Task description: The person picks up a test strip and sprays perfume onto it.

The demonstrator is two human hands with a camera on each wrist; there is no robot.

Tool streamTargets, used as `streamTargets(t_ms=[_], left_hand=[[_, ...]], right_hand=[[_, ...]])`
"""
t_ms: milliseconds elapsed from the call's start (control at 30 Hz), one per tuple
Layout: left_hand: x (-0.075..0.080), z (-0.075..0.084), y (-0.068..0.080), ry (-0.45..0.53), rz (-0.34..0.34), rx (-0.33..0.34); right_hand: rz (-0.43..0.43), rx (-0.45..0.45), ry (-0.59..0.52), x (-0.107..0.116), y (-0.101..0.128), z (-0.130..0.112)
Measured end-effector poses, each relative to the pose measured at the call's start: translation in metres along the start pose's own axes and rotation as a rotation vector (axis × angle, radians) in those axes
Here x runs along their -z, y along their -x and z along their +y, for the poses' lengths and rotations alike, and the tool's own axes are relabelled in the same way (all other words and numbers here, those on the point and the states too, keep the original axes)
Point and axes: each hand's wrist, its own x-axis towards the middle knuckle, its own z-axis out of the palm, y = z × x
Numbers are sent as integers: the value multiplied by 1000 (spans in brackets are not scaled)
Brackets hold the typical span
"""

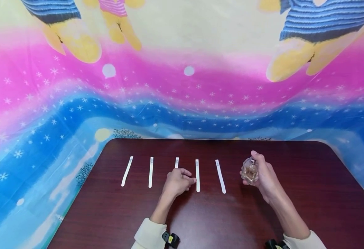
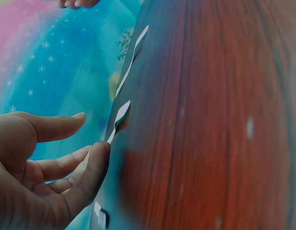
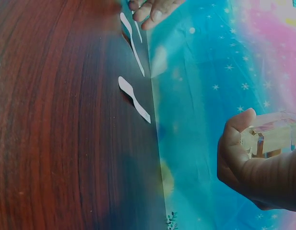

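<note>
My right hand (image 1: 267,178) holds a faceted clear glass perfume bottle (image 1: 250,172) with amber liquid, fingers curled round it, above the right side of the table. The same bottle (image 3: 275,139) shows in the right wrist view, partly covered by the hand. Over the middle of the row of paper strips is my left hand (image 1: 176,182), its thumb and fingers spread apart with nothing between them. It hides the lower part of the middle strip (image 1: 177,162). One fingertip reaches the edge of the white strip (image 1: 197,176) just right of it.
Other white strips lie in the row: one at far left (image 1: 127,171), a second strip (image 1: 151,172) beside it, and a slanted strip (image 1: 222,176) at right. The dark wooden table (image 1: 107,214) meets a colourful patterned cloth (image 1: 169,86) behind its back edge.
</note>
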Motion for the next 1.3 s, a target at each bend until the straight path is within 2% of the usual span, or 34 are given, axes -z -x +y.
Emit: streamTargets(t_ms=[300, 633, 767, 933, 1067, 1167, 1200, 1300], left_hand=[[-16, 7, -1, -58, 12, -14], [-25, 10, -3, -269, 105, -36], [-27, 11, -3, -320, 132, -55], [-29, 13, -2, -324, 154, -71], [-32, 4, -8, -357, 172, -108], [-32, 1, -8, -373, 172, -127], [-29, 6, -5, -365, 165, -123], [-28, 7, -5, -342, 142, -126]], right_hand=[[1, -8, 0, -1, 1, -2], [-5, -10, -10, -4, 0, -1], [-10, -1, -4, -4, -1, -1], [-16, 7, -6, -5, -2, 0], [-14, -1, -13, -5, -3, 2], [-16, -8, -14, -5, -3, 3], [-16, -9, -13, -5, -3, 3], [-12, -11, -13, -6, -4, 4]])
